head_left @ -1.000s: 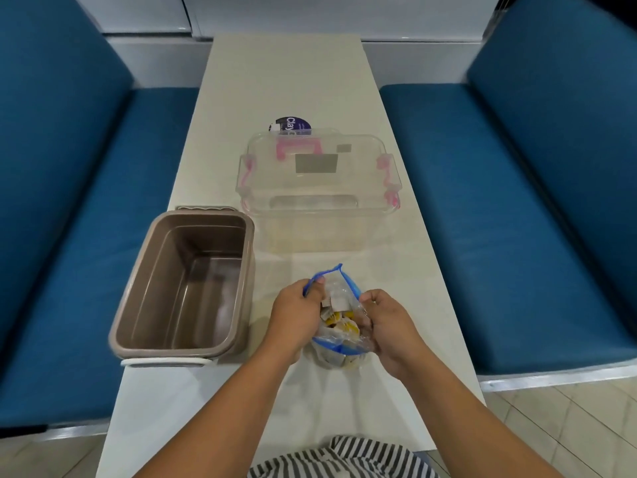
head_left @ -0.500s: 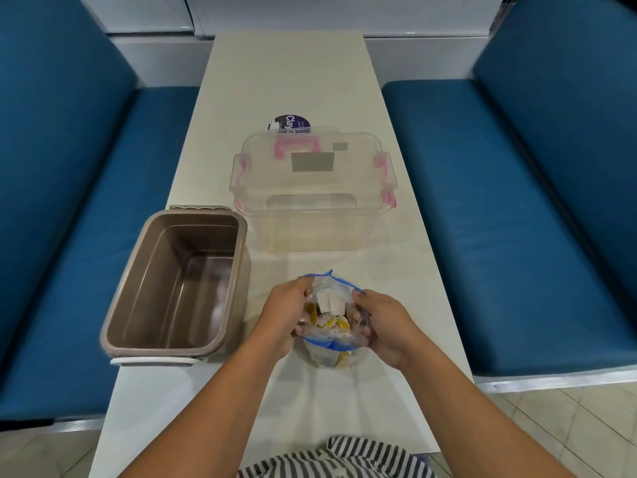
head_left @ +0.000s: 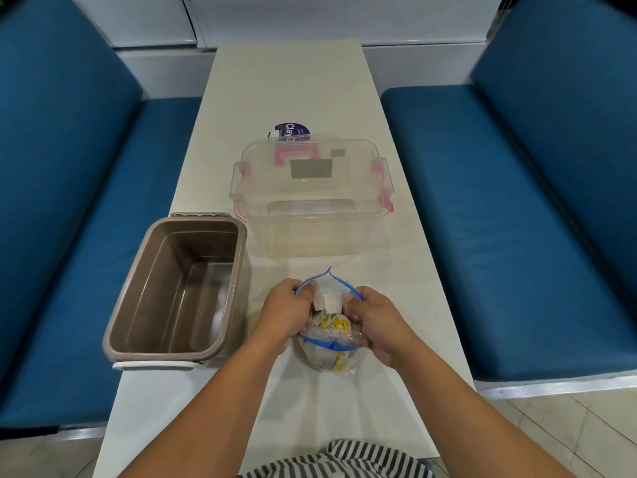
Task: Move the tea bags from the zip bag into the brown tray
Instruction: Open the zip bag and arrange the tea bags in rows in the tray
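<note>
While both hands are on the zip bag (head_left: 327, 343), it sits on the pale table (head_left: 293, 81) right in front of the person, just to the right of the brown tray (head_left: 155, 291) and near the front wall of a clear storage box (head_left: 310, 208). Left hand (head_left: 286, 312) has its fingers curled over the left side of the bag's blue zip edge, and right hand (head_left: 379, 326) is doing the same on the right side. So each one is grasping the rim, with the mouth pulled open between them.

You can see the tea bags (head_left: 332, 320) inside, a jumble of white and yellow packets. Every one I can spot is in the bag, with 1 white one poking up near the opening between the thumbs. The bottom of the bag bulges out below the hands and rests on the tabletop.

The tray is over at the left edge of the table, deep and rectangular, open side up, with a white handle (head_left: 155, 365) on its near end.

The clear box has its lid on, pink latches at the sides and a grey patch on top. Behind it there's a round dark purple thing (head_left: 289, 131) with white lettering, mostly hidden so I can't tell what it is. There are 2 blue benches, 1 on the left (head_left: 86, 201) and 1 on the right (head_left: 517, 201), and some striped fabric (head_left: 337, 460) at the bottom edge
</note>
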Available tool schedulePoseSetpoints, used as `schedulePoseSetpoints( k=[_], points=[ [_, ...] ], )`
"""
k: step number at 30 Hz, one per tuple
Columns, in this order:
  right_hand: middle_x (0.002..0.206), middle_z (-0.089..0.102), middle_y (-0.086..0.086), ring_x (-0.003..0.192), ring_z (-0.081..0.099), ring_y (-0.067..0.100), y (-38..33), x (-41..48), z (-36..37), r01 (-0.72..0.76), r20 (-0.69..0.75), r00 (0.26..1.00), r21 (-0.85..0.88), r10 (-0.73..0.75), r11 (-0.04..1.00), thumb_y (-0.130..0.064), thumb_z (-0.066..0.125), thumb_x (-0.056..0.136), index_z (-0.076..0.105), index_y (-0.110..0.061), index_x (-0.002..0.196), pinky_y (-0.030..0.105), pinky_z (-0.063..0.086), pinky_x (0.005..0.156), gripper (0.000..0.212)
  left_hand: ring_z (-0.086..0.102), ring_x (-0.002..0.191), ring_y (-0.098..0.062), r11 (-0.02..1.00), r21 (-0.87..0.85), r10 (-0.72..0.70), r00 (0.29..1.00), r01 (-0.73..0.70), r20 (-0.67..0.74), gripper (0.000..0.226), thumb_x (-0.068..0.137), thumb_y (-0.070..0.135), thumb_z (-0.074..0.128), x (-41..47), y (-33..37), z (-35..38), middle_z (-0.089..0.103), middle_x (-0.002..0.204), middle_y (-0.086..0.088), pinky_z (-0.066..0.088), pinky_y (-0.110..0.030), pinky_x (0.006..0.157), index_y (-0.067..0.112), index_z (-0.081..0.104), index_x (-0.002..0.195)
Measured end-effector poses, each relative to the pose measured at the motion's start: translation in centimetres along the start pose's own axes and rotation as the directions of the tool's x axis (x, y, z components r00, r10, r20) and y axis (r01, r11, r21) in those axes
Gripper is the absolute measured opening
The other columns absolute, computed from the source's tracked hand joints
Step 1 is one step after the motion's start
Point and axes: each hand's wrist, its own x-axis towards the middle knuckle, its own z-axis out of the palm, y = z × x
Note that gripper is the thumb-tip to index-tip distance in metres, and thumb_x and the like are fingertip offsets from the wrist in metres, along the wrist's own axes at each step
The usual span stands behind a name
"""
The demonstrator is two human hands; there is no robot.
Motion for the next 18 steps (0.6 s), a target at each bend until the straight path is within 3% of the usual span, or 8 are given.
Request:
schedulePoseSetpoints(
  k=[2,4,6,8,9,12,14,18],
  points=[
    [0.059,0.048,-0.004,0.044,0.04,0.01,-0.1,0.1,0.4,0.014,-0.066,0.998,-0.01,-0.014,1.0,-0.019,0.049,0.107,0.052,-0.012,0.092,0.022,0.03,0.044,0.017,0.066,0.081,-0.02,0.976,0.154,0.17,0.982,-0.157,-0.077,0.02,0.095,0.038,0.061,-0.1,-0.1,-0.1,0.066,0.087,0.001,0.057,-0.036,0.073,0.018,0.059,0.097],
    [0.058,0.044,-0.003,0.043,0.032,0.01,-0.2,0.3,0.6,0.011,-0.098,0.995,0.002,-0.011,1.0,-0.019,0.048,0.107,0.052,-0.012,0.093,0.022,0.023,0.044,0.015,0.059,0.098,-0.012,0.9,0.321,0.343,0.933,-0.294,-0.107,0.023,0.093,0.034,0.065,-0.6,0.0,-0.4,0.059,0.106,0.007,0.051,-0.03,0.086,0.022,0.058,0.112],
    [0.058,0.043,-0.001,0.043,0.03,0.011,-0.3,0.3,0.7,-0.001,-0.111,0.994,0.013,0.002,1.0,-0.018,0.048,0.107,0.053,-0.011,0.095,0.022,0.021,0.043,0.014,0.05,0.107,-0.009,0.784,0.445,0.534,0.836,-0.432,-0.13,0.03,0.092,0.026,0.067,-1.1,-0.1,-0.9,0.052,0.116,0.008,0.045,-0.026,0.093,0.024,0.058,0.12],
    [0.06,0.044,0.001,0.041,0.032,0.01,-0.5,0.2,1.1,-0.01,-0.122,0.992,0.009,0.011,1.0,-0.018,0.047,0.107,0.054,-0.01,0.095,0.021,0.023,0.041,0.016,0.052,0.099,-0.008,0.658,0.518,0.678,0.729,-0.546,-0.093,0.019,0.092,0.022,0.067,-1.9,0.1,-1.5,0.058,0.109,0.009,0.046,-0.025,0.088,0.024,0.066,0.111],
    [0.061,0.045,0.001,0.04,0.033,0.01,-0.6,0.1,1.2,-0.014,-0.124,0.992,0.002,0.014,1.0,-0.018,0.048,0.107,0.054,-0.011,0.093,0.021,0.024,0.04,0.017,0.056,0.091,-0.009,0.618,0.541,0.696,0.717,-0.571,-0.039,0.013,0.092,0.023,0.067,-2.3,0.2,-1.7,0.063,0.101,0.01,0.049,-0.027,0.084,0.025,0.069,0.105],
    [0.062,0.047,0.002,0.036,0.036,0.009,-0.9,-0.2,1.7,-0.015,-0.115,0.993,-0.016,0.013,1.0,-0.016,0.048,0.106,0.05,-0.013,0.086,0.02,0.026,0.038,0.021,0.063,0.08,-0.015,0.574,0.664,0.573,0.815,-0.478,0.091,0.016,0.097,0.034,0.059,-2.9,0.2,-1.7,0.072,0.09,0.007,0.055,-0.035,0.076,0.03,0.073,0.103],
    [0.063,0.048,0.002,0.036,0.036,0.008,-1.0,-0.3,2.0,-0.013,-0.103,0.995,-0.026,0.011,1.0,-0.016,0.048,0.105,0.05,-0.014,0.084,0.02,0.027,0.039,0.021,0.065,0.082,-0.018,0.556,0.724,0.527,0.847,-0.408,0.073,0.02,0.097,0.037,0.056,-2.9,-0.1,-1.5,0.073,0.09,0.005,0.055,-0.037,0.077,0.029,0.073,0.106],
    [0.061,0.048,-0.001,0.043,0.033,0.012,-0.9,-0.1,2.3,-0.019,-0.084,0.996,-0.039,0.016,0.999,-0.019,0.048,0.105,0.049,-0.014,0.086,0.024,0.023,0.046,0.019,0.066,0.082,-0.017,0.667,0.64,0.515,0.857,-0.381,-0.027,0.018,0.094,0.038,0.062,-2.8,-0.2,-1.0,0.073,0.091,0.006,0.054,-0.036,0.078,0.026,0.071,0.105]
  ],
)
